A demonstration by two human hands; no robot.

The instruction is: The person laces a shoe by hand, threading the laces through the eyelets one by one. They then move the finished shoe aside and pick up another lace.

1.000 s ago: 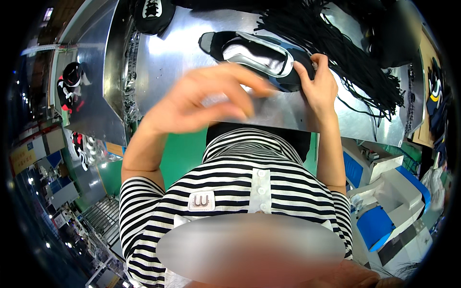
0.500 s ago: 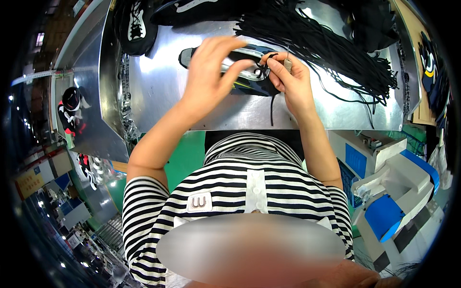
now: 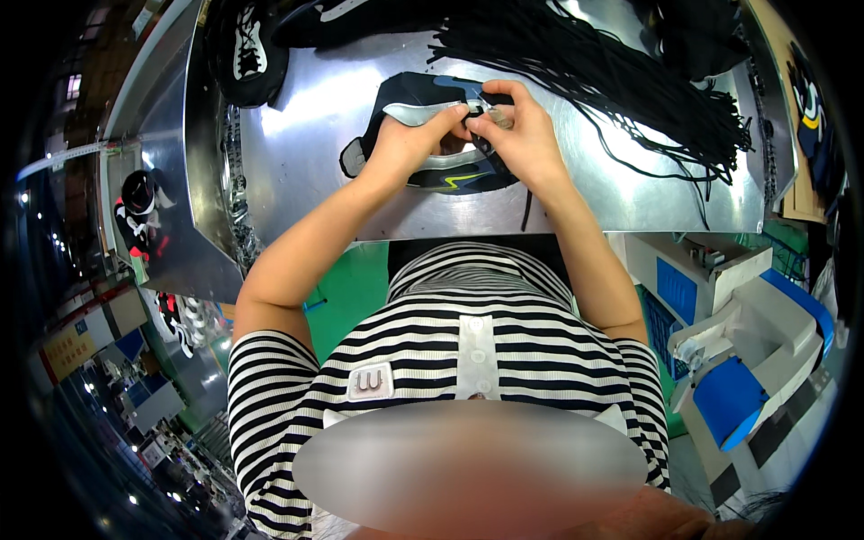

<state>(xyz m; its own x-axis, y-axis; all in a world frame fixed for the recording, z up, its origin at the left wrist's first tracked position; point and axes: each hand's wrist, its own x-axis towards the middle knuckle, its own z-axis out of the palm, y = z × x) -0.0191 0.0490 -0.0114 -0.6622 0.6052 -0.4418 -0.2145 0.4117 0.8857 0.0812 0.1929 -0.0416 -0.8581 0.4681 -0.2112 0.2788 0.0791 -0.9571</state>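
A black shoe upper [image 3: 405,90] with blue-grey patches, a white lining edge and a yellow-green zigzag lies on the metal bench in front of me. My left hand [image 3: 409,144] is closed on it, fingers inside the opening and thumb near the eyelet edge. Over the lacing area, my right hand [image 3: 522,139] pinches an awl-like tool [image 3: 499,116] with a short tan handle; its tip is hidden among the fingers. A black shoelace [image 3: 526,211] hangs from the near side of the upper beneath my right hand.
A thick bundle of black laces [image 3: 621,99] spreads across the far right of the metal bench [image 3: 306,171]. Black shoe uppers [image 3: 247,54] lie at the far left, with dark pieces [image 3: 697,40] at the far right. A blue-and-white chair-like object [image 3: 729,400] stands right of me below the bench.
My left hand has come down from above the upper and gone into its opening, gripping it. The upper now sits tilted and more opened. My right hand has shifted slightly left with the tool.
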